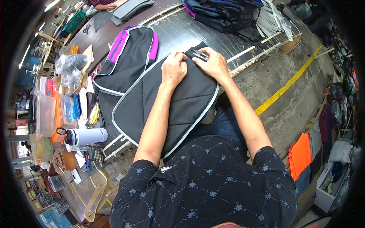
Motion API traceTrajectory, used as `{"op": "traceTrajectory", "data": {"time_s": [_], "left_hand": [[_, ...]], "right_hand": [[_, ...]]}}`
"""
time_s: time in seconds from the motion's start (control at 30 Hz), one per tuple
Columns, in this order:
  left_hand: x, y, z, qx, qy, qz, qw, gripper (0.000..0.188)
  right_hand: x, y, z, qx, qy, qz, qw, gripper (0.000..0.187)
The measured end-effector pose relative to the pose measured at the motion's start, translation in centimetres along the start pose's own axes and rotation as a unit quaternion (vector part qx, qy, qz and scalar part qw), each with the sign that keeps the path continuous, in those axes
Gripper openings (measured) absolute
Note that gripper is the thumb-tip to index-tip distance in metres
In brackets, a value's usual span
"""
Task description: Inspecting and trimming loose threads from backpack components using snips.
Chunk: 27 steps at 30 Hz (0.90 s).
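Panel of black quilted fabric (186, 104) is lying across the edge of the surface (171, 32) and our lap (228, 123), pale trim (129, 89) already edging much of it. At its far end, apparently unfinished, our left hand (174, 70) is pinching cloth; our right hand (213, 64) is grasping a small dark tool (200, 55). Beside it, a purple-and-black piece (131, 57) is lying trimmed; whether it's joined, we cannot tell.

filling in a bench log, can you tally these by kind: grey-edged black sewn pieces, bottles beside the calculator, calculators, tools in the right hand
Grey-edged black sewn pieces: 2 (stitched panel under the left hand, purple-and-black piece beside it)
Bottle: 1
Calculator: 1
Small dark tool in the right hand: 1 (exact type unclear)
Total: 5
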<state>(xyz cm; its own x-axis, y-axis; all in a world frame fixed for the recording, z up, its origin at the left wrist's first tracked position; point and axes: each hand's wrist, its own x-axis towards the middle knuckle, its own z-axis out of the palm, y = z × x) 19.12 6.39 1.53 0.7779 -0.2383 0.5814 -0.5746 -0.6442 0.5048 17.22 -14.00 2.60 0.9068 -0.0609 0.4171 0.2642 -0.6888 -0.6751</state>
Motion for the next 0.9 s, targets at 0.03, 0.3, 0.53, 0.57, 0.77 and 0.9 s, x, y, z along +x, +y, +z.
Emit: {"op": "traceTrajectory", "data": {"time_s": [0.03, 0.3, 0.53, 0.57, 0.77, 0.9], "left_hand": [[-0.1, 0.0, 0.0, 0.011, 0.005, 0.007, 1.000, 0.015], [-0.4, 1.3, 0.8, 0.076, 0.039, -0.007, 0.996, 0.023], [0.2, 1.0, 1.4, 0.071, 0.029, 0.036, 0.996, 0.009], [0.2, 0.9, 1.3, 0.055, 0.023, 0.044, 0.997, 0.007], [0.5, 0.1, 0.6, -0.001, 0.003, 0.082, 0.997, 0.010], [0.6, 0.0, 0.5, 0.008, -0.002, 0.100, 0.995, 0.011]], "right_hand": [[0.7, 0.1, 0.4, 0.023, -0.025, 0.046, 0.998, 0.046], [2.4, 4.6, 3.2, 0.304, -0.180, 0.224, 0.908, 0.030], [2.1, 4.8, 3.4, 0.348, -0.163, 0.231, 0.894, 0.030], [2.0, 4.5, 3.1, 0.348, -0.162, 0.237, 0.892, 0.031], [1.8, 3.4, 2.0, 0.254, -0.148, 0.209, 0.933, 0.033], [1.8, 3.0, 1.1, 0.159, -0.140, 0.170, 0.962, 0.036]]}}
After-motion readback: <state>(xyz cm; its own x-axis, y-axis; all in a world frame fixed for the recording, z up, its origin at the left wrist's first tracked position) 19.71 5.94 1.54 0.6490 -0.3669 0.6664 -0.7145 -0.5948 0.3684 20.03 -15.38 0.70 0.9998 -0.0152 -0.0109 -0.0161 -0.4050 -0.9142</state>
